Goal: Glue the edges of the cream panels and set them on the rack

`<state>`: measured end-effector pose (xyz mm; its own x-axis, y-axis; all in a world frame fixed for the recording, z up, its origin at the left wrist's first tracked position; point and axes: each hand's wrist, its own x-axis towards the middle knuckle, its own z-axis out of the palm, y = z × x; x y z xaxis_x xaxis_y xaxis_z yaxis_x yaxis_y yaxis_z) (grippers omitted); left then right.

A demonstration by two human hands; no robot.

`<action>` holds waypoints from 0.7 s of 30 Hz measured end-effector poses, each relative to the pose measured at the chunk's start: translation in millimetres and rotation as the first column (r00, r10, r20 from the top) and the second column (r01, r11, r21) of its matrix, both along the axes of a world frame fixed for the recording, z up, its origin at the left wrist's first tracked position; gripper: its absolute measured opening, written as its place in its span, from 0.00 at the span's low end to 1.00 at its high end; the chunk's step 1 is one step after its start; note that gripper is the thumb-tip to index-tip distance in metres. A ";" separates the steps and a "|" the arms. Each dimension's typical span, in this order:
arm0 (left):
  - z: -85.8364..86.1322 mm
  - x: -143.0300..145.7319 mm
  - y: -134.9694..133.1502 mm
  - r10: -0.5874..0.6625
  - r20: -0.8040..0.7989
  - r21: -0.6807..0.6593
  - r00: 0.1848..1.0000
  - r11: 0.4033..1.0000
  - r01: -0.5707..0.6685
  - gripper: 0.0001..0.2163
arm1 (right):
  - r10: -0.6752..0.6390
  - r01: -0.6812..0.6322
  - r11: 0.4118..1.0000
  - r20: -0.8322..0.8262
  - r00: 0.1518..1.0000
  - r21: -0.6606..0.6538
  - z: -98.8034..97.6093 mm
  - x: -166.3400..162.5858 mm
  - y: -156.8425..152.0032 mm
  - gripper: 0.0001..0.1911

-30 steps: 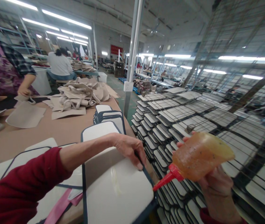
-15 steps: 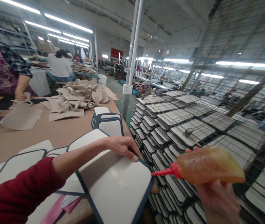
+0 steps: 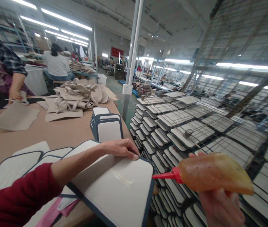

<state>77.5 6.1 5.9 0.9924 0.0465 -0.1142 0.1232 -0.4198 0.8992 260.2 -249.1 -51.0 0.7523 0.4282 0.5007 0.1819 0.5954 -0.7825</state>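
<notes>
My left hand (image 3: 122,148) grips the far edge of a white panel with a dark blue border (image 3: 117,189), thumb on its face and fingers over the rim. The panel is tilted at the table's edge. In my right hand (image 3: 221,205) is a squeeze bottle (image 3: 214,171) of amber liquid, lying nearly level with its red nozzle pointing left. The nozzle tip meets the panel's right border near the upper corner. Similar bordered panels (image 3: 27,160) lie under my left forearm, and a small stack of them (image 3: 109,127) stands just beyond my hand.
A brown-topped table (image 3: 60,134) bears a heap of beige pieces (image 3: 77,96). On the right, a wire rack (image 3: 230,126) holds many layered bordered panels. A metal post (image 3: 134,44) rises beyond the table. At left a co-worker's hand (image 3: 15,94) holds a beige piece; another person sits farther back.
The panel has turned slightly in my left hand, its right edge now steeper. The nozzle stays at the border while the bottle has shifted a little right and down. My view has shifted slightly.
</notes>
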 end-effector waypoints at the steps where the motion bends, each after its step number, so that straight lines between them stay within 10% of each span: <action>1: -0.8 -0.2 -0.6 0.012 -0.007 -0.004 1.000 1.000 -0.012 0.14 | 0.007 -0.007 1.000 -0.018 1.000 0.007 1.3 -1.3 0.1 0.28; 21: -9.1 -4.1 -1.3 0.095 -0.062 -0.197 0.994 0.975 -0.106 0.14 | 0.115 -0.111 0.985 0.020 0.993 -0.130 -30.3 17.5 -13.6 0.29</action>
<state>73.4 4.8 -3.2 0.9763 0.1169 -0.1821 0.2039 -0.2158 0.9549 277.7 -262.7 -81.3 0.6822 0.5719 0.4555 0.1411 0.5083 -0.8495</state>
